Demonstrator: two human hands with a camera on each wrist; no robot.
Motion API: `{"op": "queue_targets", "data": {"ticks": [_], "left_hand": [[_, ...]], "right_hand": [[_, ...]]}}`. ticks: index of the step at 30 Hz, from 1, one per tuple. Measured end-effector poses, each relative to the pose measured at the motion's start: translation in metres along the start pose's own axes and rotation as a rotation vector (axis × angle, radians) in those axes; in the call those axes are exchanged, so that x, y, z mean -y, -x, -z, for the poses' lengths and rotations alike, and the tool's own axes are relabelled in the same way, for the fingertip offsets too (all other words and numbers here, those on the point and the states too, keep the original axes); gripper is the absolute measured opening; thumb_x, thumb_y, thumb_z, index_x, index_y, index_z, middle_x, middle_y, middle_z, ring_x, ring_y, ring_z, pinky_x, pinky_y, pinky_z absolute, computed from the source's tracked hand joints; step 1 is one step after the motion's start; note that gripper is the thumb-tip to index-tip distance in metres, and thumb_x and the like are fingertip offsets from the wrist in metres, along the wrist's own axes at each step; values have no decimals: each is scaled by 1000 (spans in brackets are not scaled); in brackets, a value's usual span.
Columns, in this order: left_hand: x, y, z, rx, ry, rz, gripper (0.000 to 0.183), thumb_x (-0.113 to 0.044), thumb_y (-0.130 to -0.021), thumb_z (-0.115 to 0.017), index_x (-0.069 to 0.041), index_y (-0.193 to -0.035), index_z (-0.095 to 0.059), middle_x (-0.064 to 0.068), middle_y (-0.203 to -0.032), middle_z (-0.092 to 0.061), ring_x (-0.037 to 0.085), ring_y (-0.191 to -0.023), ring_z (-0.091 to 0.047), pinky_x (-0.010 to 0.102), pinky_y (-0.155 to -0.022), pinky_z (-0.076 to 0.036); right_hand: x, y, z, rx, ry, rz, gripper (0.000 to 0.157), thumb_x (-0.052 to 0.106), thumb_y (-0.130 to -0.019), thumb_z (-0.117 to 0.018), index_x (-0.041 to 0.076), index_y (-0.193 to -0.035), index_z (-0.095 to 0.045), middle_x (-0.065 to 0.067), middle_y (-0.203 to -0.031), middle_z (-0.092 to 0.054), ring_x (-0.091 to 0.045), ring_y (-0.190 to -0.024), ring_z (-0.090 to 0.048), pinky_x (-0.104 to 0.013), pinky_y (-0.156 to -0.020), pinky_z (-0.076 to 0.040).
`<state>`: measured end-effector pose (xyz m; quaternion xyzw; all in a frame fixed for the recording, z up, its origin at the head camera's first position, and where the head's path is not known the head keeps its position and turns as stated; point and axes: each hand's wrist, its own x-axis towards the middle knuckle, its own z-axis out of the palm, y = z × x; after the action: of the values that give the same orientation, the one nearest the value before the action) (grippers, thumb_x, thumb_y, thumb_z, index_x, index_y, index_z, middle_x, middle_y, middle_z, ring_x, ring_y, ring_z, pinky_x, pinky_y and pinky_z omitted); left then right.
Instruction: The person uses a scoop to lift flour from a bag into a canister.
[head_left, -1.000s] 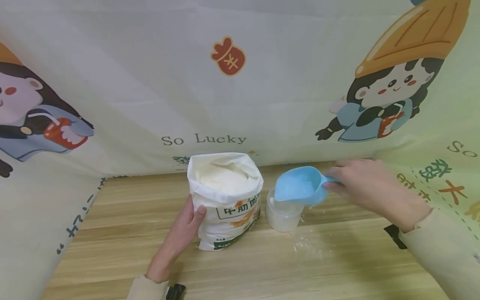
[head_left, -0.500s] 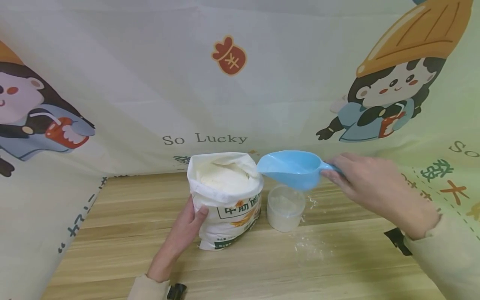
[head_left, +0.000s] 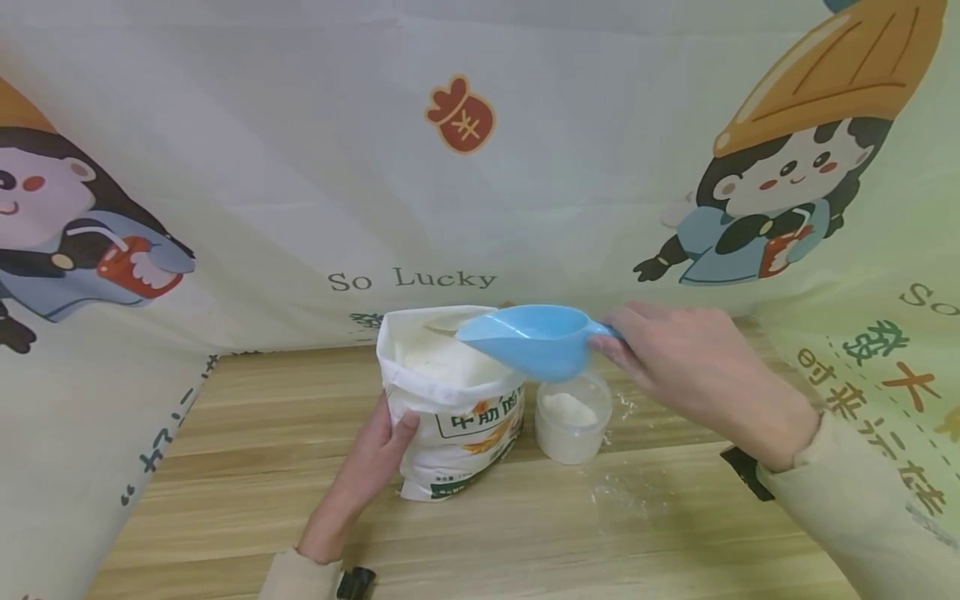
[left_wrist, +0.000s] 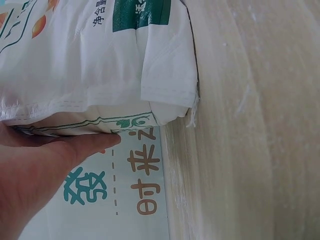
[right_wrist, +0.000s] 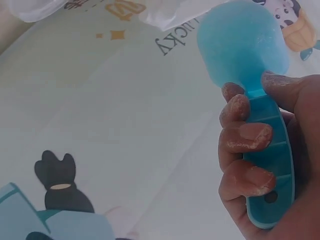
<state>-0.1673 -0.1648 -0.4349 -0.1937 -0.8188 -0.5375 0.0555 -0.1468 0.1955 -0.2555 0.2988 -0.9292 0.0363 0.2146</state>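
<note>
We read "中筋" on the bag [head_left: 453, 437], gripped between the left hand's thumb and fingers, and "So Lucky" on the backdrop [head_left: 525, 167]. Right fingers curl round the scoop [head_left: 536, 337], its lip over the bag's mouth; only the right wrist view shows white-dusted fingertips [right_wrist: 257, 179].

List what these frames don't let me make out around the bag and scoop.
Scoop inner floor: head view, hidden by its near wall.
Left hand, most fingers: head view, hidden behind the bag.
Part of the white powder: head view, hidden by the scoop.
Bag mouth: left wrist view, cut off by the left edge.
Print on the green band: head view, too small.
</note>
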Motion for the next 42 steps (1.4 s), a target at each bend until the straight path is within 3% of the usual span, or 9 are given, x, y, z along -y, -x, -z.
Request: {"op": "queue_targets", "data": {"ticks": [5,10,22,33,42], "left_hand": [[0,0,1,2,-1,13,71,-56,-107,-42,-11,-160,-28,23,-150,-50,44,-138,-48,66,-110,-39],[0,1,1,0,0,21,70,-57,-107,-42,-12,-160,-29,22,-149,-51,43,-138,-48,65,-110,-39],[1,0,1,-7,-15,0,65,-51,-109,-42,-9,-157,-32,22,-145,-53,43,-136,-50,66,-109,-40],[0,1,2,-13,0,2,67,-53,-108,-42,-9,-157,-33,22,-144,-54,43,-135,-51,66,-108,-41],[0,0,0,-17,5,2,60,-43,-110,-45,-9,-158,-33,22,-145,-54,42,-137,-48,65,-111,-38]], "right_hand": [[8,-11,1,31,-4,-7,21,31,-101,-69,13,-92,-65,5,-69,-46,-13,-52,-39,-30,-45,-32],[15,-25,2,60,30,4,32,32,-102,-68,15,-78,-55,4,-63,-41,-15,-51,-38,-30,-45,-31],[36,-63,14,325,85,-68,35,39,-105,-62,15,-80,-58,-1,-66,-49,-21,-57,-45,-33,-48,-36],[50,-87,13,419,72,-42,42,35,-105,-59,17,-67,-57,0,-61,-42,-17,-57,-43,-30,-45,-37],[61,-91,6,459,137,-7,37,34,-104,-62,16,-72,-59,1,-60,-44,-16,-58,-45,-29,-48,-40]]}}
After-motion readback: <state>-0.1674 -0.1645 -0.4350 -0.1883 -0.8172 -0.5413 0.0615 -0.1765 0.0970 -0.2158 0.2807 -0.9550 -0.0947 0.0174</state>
